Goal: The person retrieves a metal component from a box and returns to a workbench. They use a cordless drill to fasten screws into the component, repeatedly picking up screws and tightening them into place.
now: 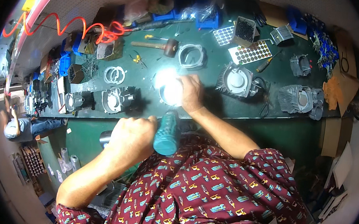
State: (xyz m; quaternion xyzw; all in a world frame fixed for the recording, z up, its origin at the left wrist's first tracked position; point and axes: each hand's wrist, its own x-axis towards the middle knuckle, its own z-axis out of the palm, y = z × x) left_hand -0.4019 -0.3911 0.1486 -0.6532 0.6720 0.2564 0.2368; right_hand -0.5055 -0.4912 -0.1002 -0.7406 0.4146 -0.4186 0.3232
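My left hand (130, 134) is wrapped round the handle of a teal cordless drill (167, 134), whose nose points toward the bench; a dark end (105, 138) sticks out past the fist. Glare nearly whites out a round metal part (169, 92) in front of the drill. With bent fingers, my right hand (192, 92) grips that part's right side on the bench. Whether the drill's tip touches the part cannot be made out. Beyond it lies a similar metal ring housing (191, 56).
The green bench (148, 81) carries motor housings to the left (118, 99) and right (236, 81), a mallet (155, 46), pliers (138, 59) and flat rings (114, 75). A sticker sheet (250, 52) and a box of screws (244, 31) lie farther back. An orange coiled hose (73, 22) hangs left. Another person (22, 127) is far left.
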